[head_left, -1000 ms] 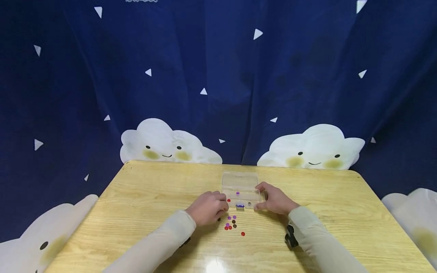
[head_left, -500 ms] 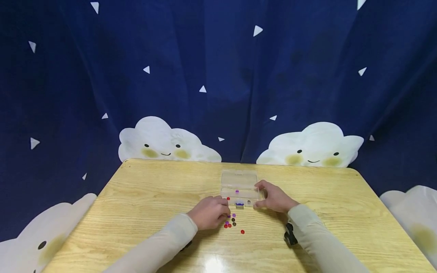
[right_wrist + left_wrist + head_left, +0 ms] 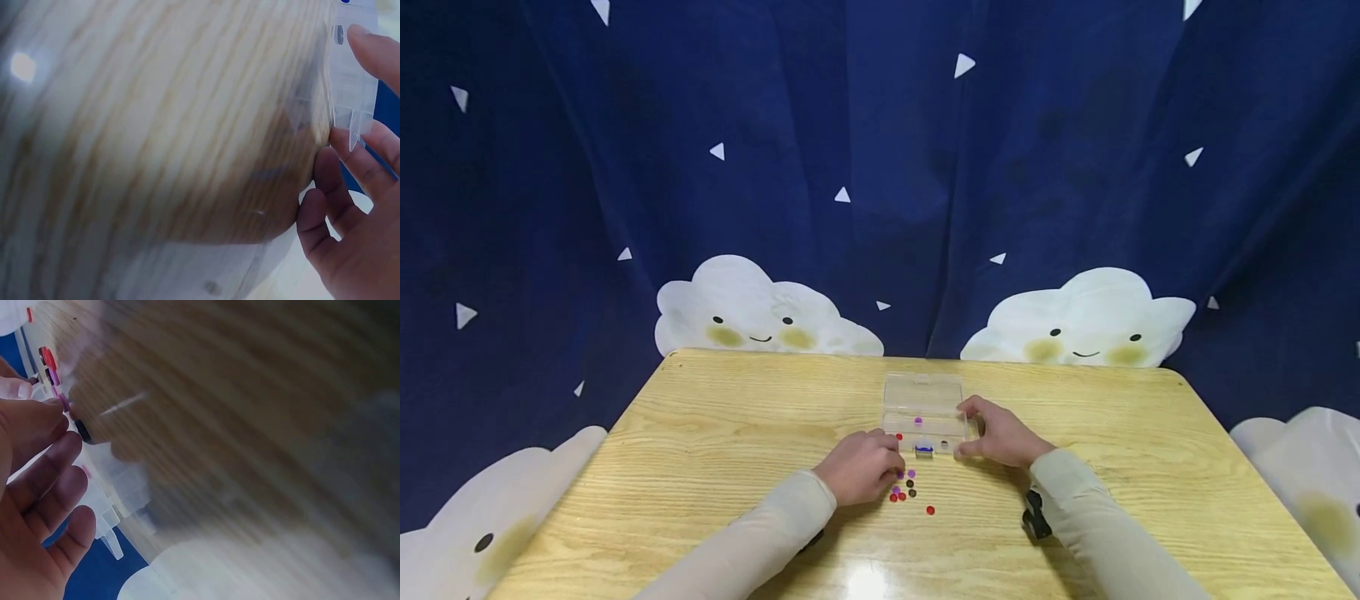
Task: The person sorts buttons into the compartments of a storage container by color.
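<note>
A clear plastic box lies on the table with its lid folded back. In it are a purple disc, a red disc and a dark disc. My right hand grips the box's right end, thumb at the front and fingers behind. Bent fingers of my left hand reach down at the left edge of the loose discs. In the left wrist view their tips are right at a black disc; whether they pinch it is unclear. A purple disc is near the thumb.
Several red, purple and dark discs lie loose before the box, among them a dark disc and a lone red disc. The wooden table ends at a blue curtain with cloud prints.
My left hand has shifted slightly towards the loose discs, and a dark disc at its fingertips is now hidden in the head view. My right hand keeps its grip on the box.
</note>
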A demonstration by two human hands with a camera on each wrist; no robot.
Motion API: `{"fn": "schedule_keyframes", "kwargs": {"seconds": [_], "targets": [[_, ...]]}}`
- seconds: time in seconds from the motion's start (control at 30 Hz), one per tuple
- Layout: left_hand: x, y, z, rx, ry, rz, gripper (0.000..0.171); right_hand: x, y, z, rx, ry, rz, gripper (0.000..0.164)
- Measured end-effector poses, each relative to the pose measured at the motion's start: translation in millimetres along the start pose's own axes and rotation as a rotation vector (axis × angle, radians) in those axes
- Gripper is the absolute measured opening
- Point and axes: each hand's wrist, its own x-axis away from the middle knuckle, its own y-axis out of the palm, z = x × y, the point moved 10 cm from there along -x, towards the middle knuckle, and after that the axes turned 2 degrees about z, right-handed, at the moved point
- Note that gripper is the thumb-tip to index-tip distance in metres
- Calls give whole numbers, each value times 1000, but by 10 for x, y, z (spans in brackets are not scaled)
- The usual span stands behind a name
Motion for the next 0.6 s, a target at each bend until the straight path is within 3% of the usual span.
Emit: {"fn": "schedule_keyframes", "kwargs": {"seconds": [0.17,0.6], "targets": [[-5,1,4,-4,6,21,8,-9,10,15,-2,4,-2,65],[-50,-2,17,35,-11,3,7,0,13,6,-5,7,-18,66]]}}
